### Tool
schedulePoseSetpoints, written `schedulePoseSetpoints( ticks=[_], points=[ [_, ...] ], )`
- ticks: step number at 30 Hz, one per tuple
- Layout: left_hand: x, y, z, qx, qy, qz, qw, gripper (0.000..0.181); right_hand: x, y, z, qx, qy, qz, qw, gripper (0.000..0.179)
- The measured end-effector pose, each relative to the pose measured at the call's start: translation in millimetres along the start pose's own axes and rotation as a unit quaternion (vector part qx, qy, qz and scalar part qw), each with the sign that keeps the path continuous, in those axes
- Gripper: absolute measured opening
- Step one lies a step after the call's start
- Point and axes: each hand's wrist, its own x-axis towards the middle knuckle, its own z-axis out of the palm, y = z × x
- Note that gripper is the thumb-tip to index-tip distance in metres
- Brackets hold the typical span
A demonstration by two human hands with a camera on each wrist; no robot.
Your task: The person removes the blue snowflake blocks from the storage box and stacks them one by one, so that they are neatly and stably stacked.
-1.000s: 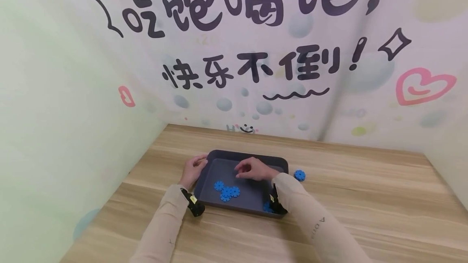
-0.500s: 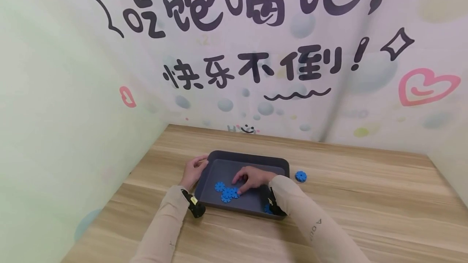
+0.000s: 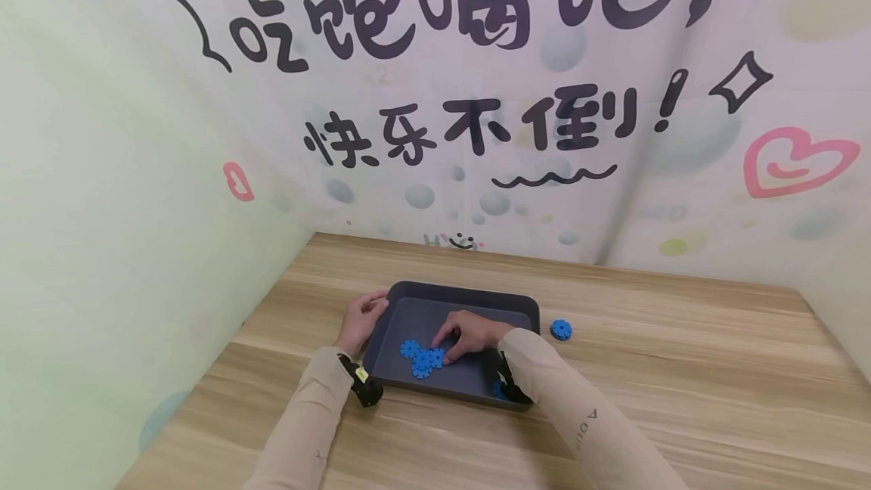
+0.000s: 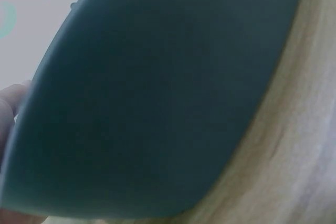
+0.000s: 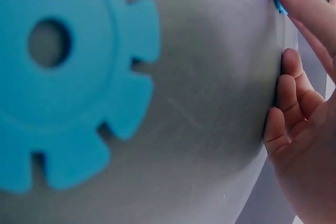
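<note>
In the head view, my right hand (image 3: 469,331) is over a dark grey tray (image 3: 464,293), its thumb and index finger pinching a blue notched disc (image 3: 438,358). That disc lies at the right side of a small overlapping group of similar discs (image 3: 416,363). The right wrist view shows the thumb tip against the disc (image 5: 279,1), with the other fingers curled on the tray floor. At the tray's left side, my left hand (image 3: 361,320) holds the rim. In the left wrist view, the tray's outer wall (image 4: 157,98) hides most of that hand.
Another blue disc (image 5: 89,87) lies under my right wrist, in the tray's near right corner. A short stack of blue discs (image 3: 561,330) sits on the wooden table (image 3: 680,369) right of the tray. Printed wall sheets (image 3: 435,203) stand behind the table.
My right hand has come down and toward me from above the tray's middle, and its fingertips now pinch the rightmost disc of the group. The left hand has stayed at the rim.
</note>
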Motion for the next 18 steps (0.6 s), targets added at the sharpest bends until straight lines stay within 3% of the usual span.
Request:
schedulePoseSetpoints(
  ticks=[9, 18],
  points=[
    [0.0, 0.6, 0.4, 0.005, 0.001, 0.002, 1.0000, 0.029, -1.8, 6, 0, -0.006, 0.058, 0.010, 0.9982, 0.026],
    [-2.4, 2.1, 0.7, 0.001, 0.001, 0.003, 1.0000, 0.030, -7.2, 10, -2, 0.018, 0.119, 0.080, 0.9896, 0.025]
  ],
)
